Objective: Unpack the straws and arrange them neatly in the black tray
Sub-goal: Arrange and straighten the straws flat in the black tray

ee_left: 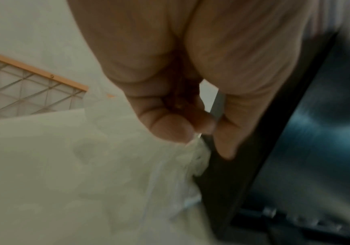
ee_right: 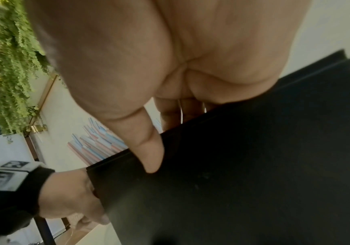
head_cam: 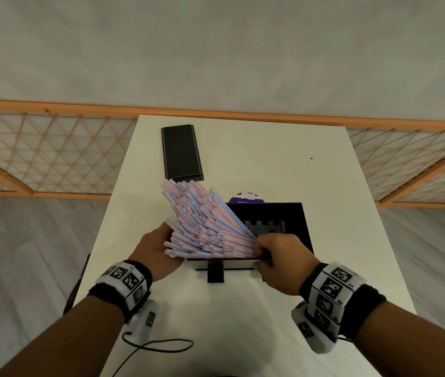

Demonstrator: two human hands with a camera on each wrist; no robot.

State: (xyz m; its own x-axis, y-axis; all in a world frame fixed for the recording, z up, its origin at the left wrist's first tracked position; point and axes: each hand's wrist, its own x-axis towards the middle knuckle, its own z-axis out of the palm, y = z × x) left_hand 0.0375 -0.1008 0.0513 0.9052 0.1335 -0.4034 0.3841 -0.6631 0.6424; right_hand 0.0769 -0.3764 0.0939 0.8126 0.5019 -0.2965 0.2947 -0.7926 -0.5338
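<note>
A thick bundle of pink and blue striped straws [head_cam: 202, 221] fans out up and to the left from a flat black tray [head_cam: 224, 259] held tilted above the table. My left hand [head_cam: 158, 248] grips the tray's left end, beside the straw ends. My right hand [head_cam: 273, 248] grips the right end, with its thumb on the tray's dark underside [ee_right: 232, 165]. The right wrist view also shows the straws [ee_right: 98, 144] over the tray's edge. In the blurred left wrist view my curled left fingers [ee_left: 180, 124] sit against the tray's edge [ee_left: 243, 149], with crumpled clear plastic [ee_left: 197, 159] below them.
A second long black tray or lid [head_cam: 182, 152] lies at the far left of the white table [head_cam: 325, 172]. A black box with a notched insert [head_cam: 284, 221] stands behind my right hand, a purple round object [head_cam: 247, 198] beyond it. A black T-shaped piece [head_cam: 215, 272] lies under the held tray.
</note>
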